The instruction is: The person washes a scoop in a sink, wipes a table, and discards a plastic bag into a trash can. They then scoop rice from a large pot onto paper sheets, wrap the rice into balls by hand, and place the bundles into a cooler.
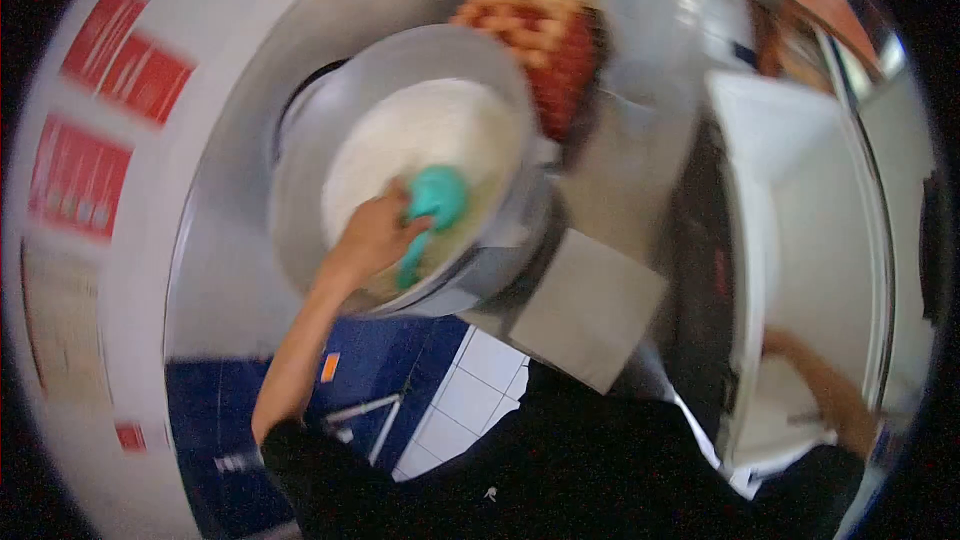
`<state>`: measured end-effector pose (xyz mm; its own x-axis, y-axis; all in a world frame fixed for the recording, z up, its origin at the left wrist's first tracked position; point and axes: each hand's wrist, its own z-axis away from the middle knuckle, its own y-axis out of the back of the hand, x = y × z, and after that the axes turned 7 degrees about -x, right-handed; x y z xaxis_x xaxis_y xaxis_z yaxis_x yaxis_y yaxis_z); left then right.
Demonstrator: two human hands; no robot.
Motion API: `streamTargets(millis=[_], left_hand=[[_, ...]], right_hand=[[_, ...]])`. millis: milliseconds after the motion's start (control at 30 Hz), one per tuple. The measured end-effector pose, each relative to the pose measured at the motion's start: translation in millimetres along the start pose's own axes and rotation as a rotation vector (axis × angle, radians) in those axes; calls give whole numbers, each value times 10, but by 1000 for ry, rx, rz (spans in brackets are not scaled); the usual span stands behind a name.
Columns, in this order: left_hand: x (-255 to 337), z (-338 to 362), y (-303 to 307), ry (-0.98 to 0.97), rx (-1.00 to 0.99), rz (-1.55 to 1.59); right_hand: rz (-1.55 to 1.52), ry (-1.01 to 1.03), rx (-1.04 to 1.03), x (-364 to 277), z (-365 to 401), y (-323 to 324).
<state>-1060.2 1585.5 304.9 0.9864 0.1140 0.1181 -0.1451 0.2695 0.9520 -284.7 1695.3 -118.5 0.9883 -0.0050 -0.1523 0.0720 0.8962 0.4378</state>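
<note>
Inside a large round metal pot, a pale, whitish content covers much of the bottom. My left hand reaches into the pot, its fingers closed on a turquoise scoop that lies over the pale content. Far to the right, my right hand is at the near wall of a white open container. Blur and the container's wall leave its fingers unclear.
A package with an orange and red print lies behind the pot on the metal counter. A grey square board is at the counter's front edge. Red signs hang on the left wall; blue cabinets stand below.
</note>
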Motion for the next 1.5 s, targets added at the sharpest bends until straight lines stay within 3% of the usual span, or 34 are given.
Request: streamTargets(millis=[33, 100, 133, 200, 267, 300, 333, 400, 467, 567, 633, 667, 700, 733, 800, 867, 933, 1033, 1200, 1333, 1433, 1467, 1500], left_hand=[[89, 46, 17, 29, 44, 45], [136, 79, 105, 88, -118, 59], [87, 83, 77, 102, -105, 77], [21, -70, 0, -87, -100, 61], [41, -98, 35, -85, -86, -5], [41, -112, 69, -77, -76, -89], [-13, -139, 129, -91, -67, -82], [-231, -215, 316, -207, 8, 76], [-473, -464, 344, -320, 109, 151], [-519, -839, 386, -321, 177, 208], [-388, -1117, 261, -160, 181, 212], [-366, -1289, 32, -245, 235, 181], [-321, -1442, -140, -329, 292, 149], [-172, -1446, -123, -330, 293, 144], [129, -1274, -115, -147, -113, 441], [126, -1331, -266, -166, -201, 501], [140, -1239, -343, -180, -295, 577], [180, -888, -333, -16, -540, 883], [141, -277, -126, -65, -499, 899], [73, 20, 115, -46, -559, 1101], [49, 180, 252, 70, -592, 1465], [92, 296, 259, 64, -628, 1452], [167, 449, 239, 24, -484, 1515]], right_hand=[[86, -7, 12, 11, -82, 88], [202, -26, 29, 104, -17, 161], [250, -25, 48, 120, 76, 197], [342, 17, 113, 70, 339, 342], [459, 239, 341, -181, 631, 824], [434, 386, 502, -466, 904, 1138], [-186, 547, 470, -985, 1455, 1599], [-600, 827, 933, -1854, 2622, 1777], [-421, 519, 1276, -2814, 3723, 1603], [-442, 526, 1478, -3507, 4297, 837], [-603, 598, 1462, -3896, 4180, 215], [-620, 868, 1387, -4094, 4030, 17], [-478, 814, 1344, -4220, 3888, -142], [-708, 781, 1196, -4468, 3798, -255], [-943, 698, 1057, -4605, 3419, -556], [-1095, 646, 1044, -4539, 2855, -924], [-1021, 526, 1026, -4476, 2432, -1242], [-915, 402, 897, -4376, 1917, -1599], [-721, 400, 845, -4365, 1651, -1743], [-563, 307, 861, -4458, 1689, -1722], [-318, 485, 1028, -4451, 1684, -1753], [-273, 515, 987, -4413, 1677, -1789], [-255, 557, 967, -4366, 1655, -1844]])
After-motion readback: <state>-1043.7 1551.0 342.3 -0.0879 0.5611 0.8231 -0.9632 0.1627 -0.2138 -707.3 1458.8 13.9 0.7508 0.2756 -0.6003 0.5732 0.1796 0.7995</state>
